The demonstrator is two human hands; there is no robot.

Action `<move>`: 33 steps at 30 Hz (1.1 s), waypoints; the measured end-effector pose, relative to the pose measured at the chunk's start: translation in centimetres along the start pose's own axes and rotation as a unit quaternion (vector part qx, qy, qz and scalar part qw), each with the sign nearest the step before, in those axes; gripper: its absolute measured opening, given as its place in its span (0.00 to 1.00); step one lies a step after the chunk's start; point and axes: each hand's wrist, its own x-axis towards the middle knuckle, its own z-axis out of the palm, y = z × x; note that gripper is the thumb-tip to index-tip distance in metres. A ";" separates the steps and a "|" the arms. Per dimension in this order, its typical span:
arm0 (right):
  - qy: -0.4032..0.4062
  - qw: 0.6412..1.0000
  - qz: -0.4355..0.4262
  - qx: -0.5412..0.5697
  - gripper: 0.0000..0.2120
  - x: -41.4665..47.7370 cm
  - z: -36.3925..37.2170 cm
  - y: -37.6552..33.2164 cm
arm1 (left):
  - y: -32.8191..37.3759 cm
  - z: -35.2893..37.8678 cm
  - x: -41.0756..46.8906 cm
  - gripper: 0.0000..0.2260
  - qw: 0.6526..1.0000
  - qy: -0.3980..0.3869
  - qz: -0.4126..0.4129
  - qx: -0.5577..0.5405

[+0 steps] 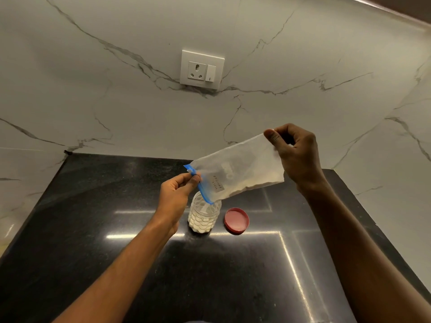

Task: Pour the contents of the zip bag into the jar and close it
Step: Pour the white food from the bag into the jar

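Above the glossy black stone countertop (93, 229), a clear plastic zip bag with a blue zipper strip (240, 169) is held tilted, its blue mouth end down and to the left, its sealed bottom end raised to the right. The left hand (177, 194) pinches the blue strip at the mouth between thumb and fingertips, while the right hand (296, 155) pinches the upper corner of the bag's bottom end, the other fingers curled. A little pale powder lies along the bag's lower edge, and a small handwritten label sits near the zipper. The mouth's lower corner hangs right over the open top of a clear, dimpled plastic jar (204, 217), which stands upright on the countertop and is partly filled with white powder. Just to the jar's right, apart from it, a round red lid (236, 220) lies on the counter. Behind, a white socket and switch plate (202, 69) is set in the white veined marble wall (93, 89).
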 end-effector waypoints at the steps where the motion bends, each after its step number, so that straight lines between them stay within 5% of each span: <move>1: 0.002 1.000 0.002 0.002 0.10 0.1 0.0 0.0 | 0.0 0.0 0.0 0.07 1.000 0.000 0.001 -0.001; 26: -0.012 1.000 0.013 0.009 0.12 -0.2 0.0 0.1 | 0.2 0.0 -0.4 0.08 1.000 -0.003 0.000 0.021; 31: -0.004 1.000 0.022 0.011 0.13 -0.6 0.1 0.7 | 0.7 -0.7 -0.7 0.04 0.993 -0.002 -0.013 0.117; 33: -0.005 0.999 0.030 0.013 0.13 -0.7 -0.1 1.0 | 1.5 -1.3 -0.9 0.16 0.981 0.005 -0.012 0.196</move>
